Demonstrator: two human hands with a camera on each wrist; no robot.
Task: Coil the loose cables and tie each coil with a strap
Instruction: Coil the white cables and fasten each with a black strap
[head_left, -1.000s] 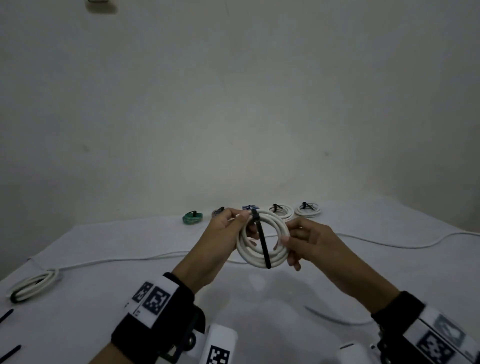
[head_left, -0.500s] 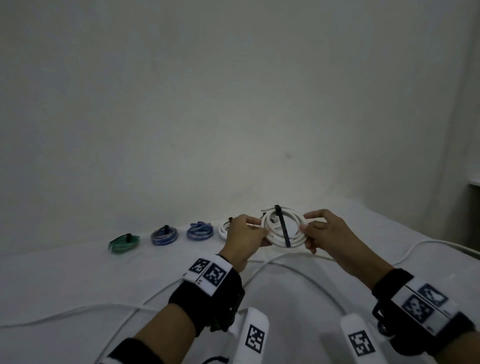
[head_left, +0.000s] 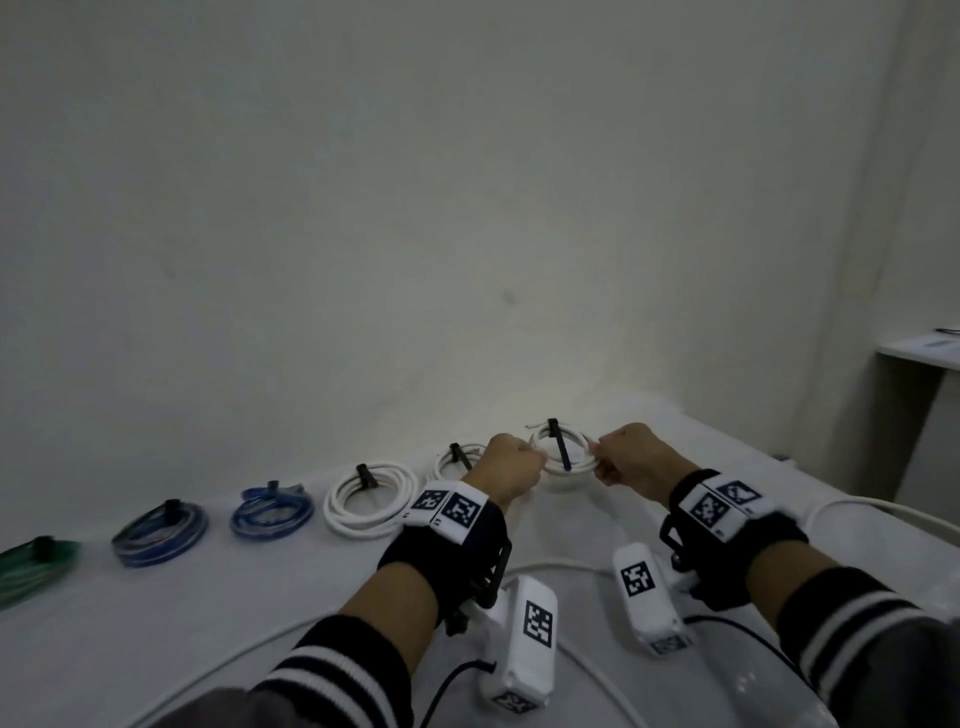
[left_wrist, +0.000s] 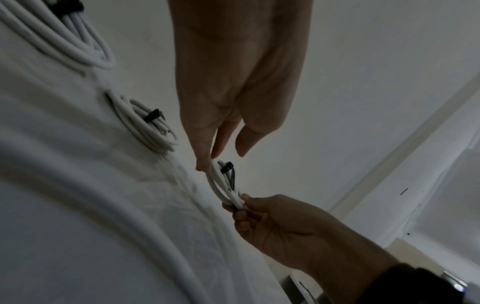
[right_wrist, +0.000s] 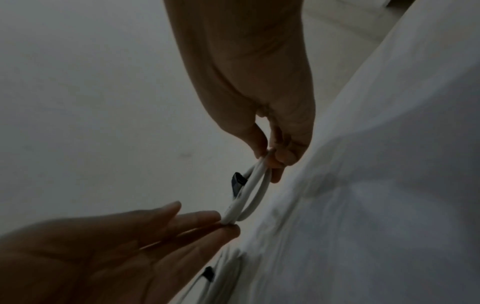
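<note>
Both my hands hold a small white cable coil (head_left: 576, 464) bound by a black strap (head_left: 560, 449), low over the white table at the right end of a row of tied coils. My left hand (head_left: 511, 462) pinches its left side between thumb and fingers (right_wrist: 207, 219). My right hand (head_left: 621, 457) pinches the opposite side. The left wrist view shows the coil (left_wrist: 221, 186) edge-on between my left hand (left_wrist: 207, 164) and my right hand (left_wrist: 241, 203). In the right wrist view my right hand (right_wrist: 270, 158) grips the coil (right_wrist: 249, 193), with the strap (right_wrist: 237, 181) beside it.
Tied coils lie in a row along the wall: green (head_left: 36, 561), two blue (head_left: 161, 530) (head_left: 272, 512), and two white (head_left: 371, 499) (head_left: 452, 460). Loose white cable (head_left: 883, 514) runs across the table near my wrists. A side table (head_left: 930, 348) stands at the right.
Both hands carried the strapped coil forward and down to the right end of the row, tipping it from upright to nearly flat. The view swung right.
</note>
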